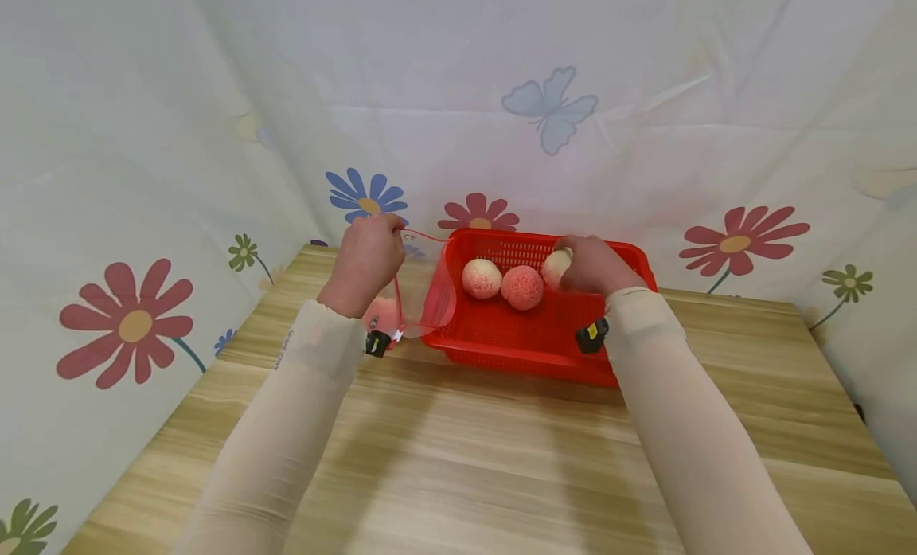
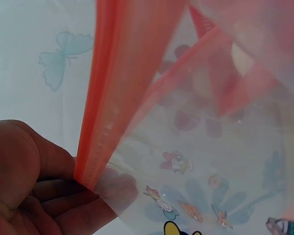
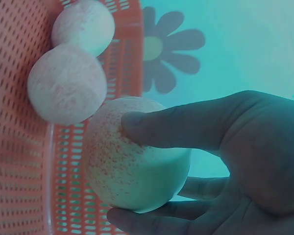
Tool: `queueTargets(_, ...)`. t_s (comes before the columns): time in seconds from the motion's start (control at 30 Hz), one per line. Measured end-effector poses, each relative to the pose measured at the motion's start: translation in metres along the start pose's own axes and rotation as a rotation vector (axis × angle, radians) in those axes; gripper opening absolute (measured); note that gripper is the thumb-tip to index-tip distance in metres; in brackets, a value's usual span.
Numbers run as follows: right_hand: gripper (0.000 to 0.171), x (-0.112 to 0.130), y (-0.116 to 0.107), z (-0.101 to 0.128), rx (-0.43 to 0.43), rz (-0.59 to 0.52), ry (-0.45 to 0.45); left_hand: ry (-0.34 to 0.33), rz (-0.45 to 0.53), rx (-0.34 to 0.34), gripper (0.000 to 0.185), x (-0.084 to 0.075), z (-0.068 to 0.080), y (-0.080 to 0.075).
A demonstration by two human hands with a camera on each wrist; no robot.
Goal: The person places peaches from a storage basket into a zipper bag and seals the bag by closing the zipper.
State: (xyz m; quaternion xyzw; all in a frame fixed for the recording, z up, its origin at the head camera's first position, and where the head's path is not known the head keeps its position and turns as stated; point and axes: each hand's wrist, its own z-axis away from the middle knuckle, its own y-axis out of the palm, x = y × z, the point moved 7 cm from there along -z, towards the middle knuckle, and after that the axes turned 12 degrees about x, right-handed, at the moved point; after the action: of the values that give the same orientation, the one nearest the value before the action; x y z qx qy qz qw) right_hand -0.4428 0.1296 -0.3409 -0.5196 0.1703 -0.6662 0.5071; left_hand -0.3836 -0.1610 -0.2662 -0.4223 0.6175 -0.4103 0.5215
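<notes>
My left hand [image 1: 368,256] pinches the red zip edge of a clear plastic bag [image 1: 423,288] that hangs beside the left end of the red basket [image 1: 530,344]. In the left wrist view the fingers [image 2: 49,196] grip the bag's red strip [image 2: 100,142], and cartoon prints show on the clear film. My right hand [image 1: 591,264] holds a pale speckled peach [image 1: 556,267] over the basket's far right part. The right wrist view shows the thumb [image 3: 171,127] and fingers curled round this peach [image 3: 132,156]. Two more peaches [image 1: 481,278] [image 1: 522,287] lie in the basket.
The basket stands on a wooden table [image 1: 466,459] near its far edge. White cloth with flower and butterfly prints [image 1: 552,109] hangs behind and on both sides. Bare wood lies between me and the basket.
</notes>
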Motion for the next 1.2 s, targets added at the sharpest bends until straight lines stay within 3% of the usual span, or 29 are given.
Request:
queueTargets(0.37, 0.08, 0.025, 0.0, 0.013, 0.006, -0.017, -0.051, 0.013, -0.004, -0.003, 0.031, -0.001, 0.0, 0.001)
queueTargets(1.2, 0.075, 0.077, 0.01, 0.042, -0.04, 0.151, -0.203, -0.014, 0.025, 0.018, 0.032, 0.001, 0.001, 0.001)
